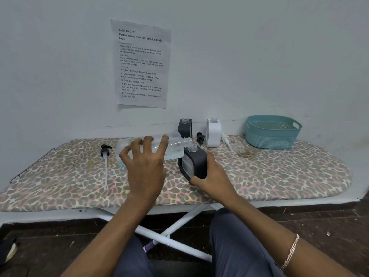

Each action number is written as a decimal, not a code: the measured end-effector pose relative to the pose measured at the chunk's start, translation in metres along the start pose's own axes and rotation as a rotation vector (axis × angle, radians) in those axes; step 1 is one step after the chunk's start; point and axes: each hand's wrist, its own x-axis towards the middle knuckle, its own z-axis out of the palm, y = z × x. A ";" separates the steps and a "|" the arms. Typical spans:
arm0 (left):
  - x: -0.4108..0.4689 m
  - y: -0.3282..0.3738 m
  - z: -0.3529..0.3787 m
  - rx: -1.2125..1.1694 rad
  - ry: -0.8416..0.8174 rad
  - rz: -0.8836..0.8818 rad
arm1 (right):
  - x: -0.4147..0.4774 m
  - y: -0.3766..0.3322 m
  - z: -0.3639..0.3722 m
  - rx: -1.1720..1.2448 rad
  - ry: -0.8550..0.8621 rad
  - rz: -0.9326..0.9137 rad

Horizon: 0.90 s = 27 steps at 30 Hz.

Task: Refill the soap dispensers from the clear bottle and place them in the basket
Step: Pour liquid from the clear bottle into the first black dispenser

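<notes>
Leopard-print ironing board [279, 172] carries everything, and the teal basket [272, 134] stands empty at its far right end, well apart from the pouring.

The clear bottle [173, 145] is the biggest thing in hand. It lies almost level, its threaded neck just over the open mouth of a black dispenser [196, 162] and pointing right. The left hand [144, 166] wraps its middle from the near side, fingers spread over the top. It looks like thin, soft plastic with liquid pooled along the low side — likely to dent under a hard squeeze and to shift weight as it tips, so the mid-body hold seems sound.

The right hand [211, 180] grips that black dispenser around its lower right corner, holding it leaned toward the bottle. The shell looks stiff and smooth; wet with soap it would probably turn slippery, so the flat sides are the safer hold.

Against the wall wait a second black dispenser [184, 126] and a white dispenser [213, 132], both uncapped and upright.

Smallest are the pumps lying loose — a black pump [104, 154] with a long tube at left, another black one [200, 137] and a white pump [225, 137] beside the back pair. Light and prone to roll; best taken by the collar.
</notes>
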 end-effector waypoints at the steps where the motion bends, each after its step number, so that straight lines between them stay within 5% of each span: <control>1: 0.000 0.000 0.000 0.001 -0.001 0.001 | 0.000 0.000 0.000 0.001 -0.001 0.000; 27: 0.000 0.000 0.001 0.004 0.012 0.000 | -0.001 -0.002 -0.001 -0.016 -0.005 0.007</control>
